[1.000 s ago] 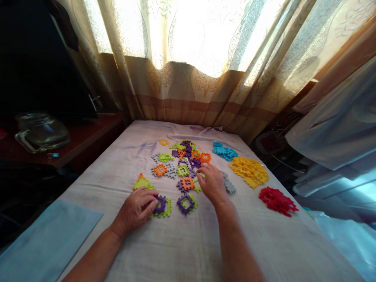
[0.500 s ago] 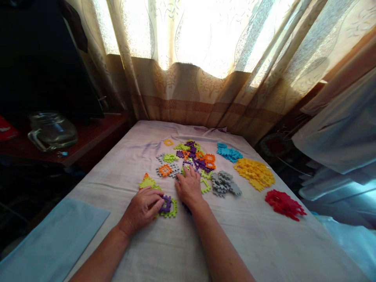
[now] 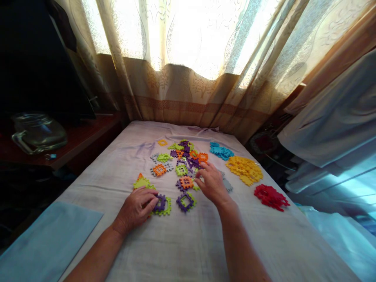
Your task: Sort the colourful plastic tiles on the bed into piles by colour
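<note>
My left hand rests at the near left with its fingers slightly curved and the thumb apart. Its fingertips touch or hover beside a purple square frame that overlaps a green toothed piece. Under or behind this hand a yellow-green piece with an orange tip shows partly. My right hand, fingers apart, is over the right side of the mixed pieces and hides part of the grey pile. Left of its thumb an orange window piece overlaps purple; nearer lies a purple frame over green.
Sorted toothed piles lie at right: blue, yellow and red. Mixed pieces spread farther back. A light blue sheet covers the near left; a glass jug stands on the side table.
My right hand has moved right, off the middle pieces, uncovering the orange window piece and the purple frame. My left hand stays by the same pieces. The view has shifted slightly right.
</note>
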The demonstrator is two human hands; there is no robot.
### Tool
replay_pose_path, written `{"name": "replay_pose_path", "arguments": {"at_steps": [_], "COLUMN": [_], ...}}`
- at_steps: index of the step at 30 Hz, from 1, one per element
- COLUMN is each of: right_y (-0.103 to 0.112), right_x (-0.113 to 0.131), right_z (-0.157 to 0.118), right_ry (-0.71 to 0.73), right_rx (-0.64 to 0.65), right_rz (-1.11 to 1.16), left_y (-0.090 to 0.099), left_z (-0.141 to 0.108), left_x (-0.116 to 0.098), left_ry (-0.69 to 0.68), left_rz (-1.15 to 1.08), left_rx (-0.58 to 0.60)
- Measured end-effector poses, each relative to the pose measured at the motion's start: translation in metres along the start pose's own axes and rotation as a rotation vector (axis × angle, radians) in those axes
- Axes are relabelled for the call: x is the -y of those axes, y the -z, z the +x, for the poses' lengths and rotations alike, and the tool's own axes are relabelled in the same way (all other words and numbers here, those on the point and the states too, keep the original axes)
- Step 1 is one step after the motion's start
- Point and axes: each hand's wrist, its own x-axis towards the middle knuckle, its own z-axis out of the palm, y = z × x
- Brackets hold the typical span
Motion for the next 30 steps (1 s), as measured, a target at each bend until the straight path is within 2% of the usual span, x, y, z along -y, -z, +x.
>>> {"name": "replay_pose_path", "arguments": {"at_steps": [3, 6, 11, 18, 23, 26, 30], "right_y": [0.021, 0.033, 0.033, 0.026, 0.027, 0.023, 0.014], "right_x": [-0.036, -0.064, -0.081, -0.081, -0.071, -0.059, -0.041], "right_z": [-0.016, -0.029, -0.037, -0.035, -0.029, -0.026, -0.024], "right_ry": [-0.100, -0.178, -0.225, -0.168, -0.116, -0.041, 0.053], "right_rx": [0.081, 0.176, 0.225, 0.109, 0.070, 0.050, 0.051], "right_rz": [-0.115, -0.182, -0.198, -0.142, -0.098, -0.061, -0.022], "left_y": [-0.001, -0.002, -0.001, 0.000, 0.000, -0.006, -0.021], "left_z": [-0.002, -0.002, -0.001, -0.003, 0.000, 0.015, 0.042], "left_x": [0.001, 0.002, 0.003, 0.003, 0.010, 0.018, 0.024], "left_ry": [0.018, 0.023, 0.026, 0.027, 0.067, 0.102, 0.262], "left_rz": [-0.008, -0.004, 0.011, 0.018, 0.041, 0.140, 0.316], "left_rx": [-0.002, -0.010, -0.004, -0.057, -0.129, -0.062, 0.091]}}
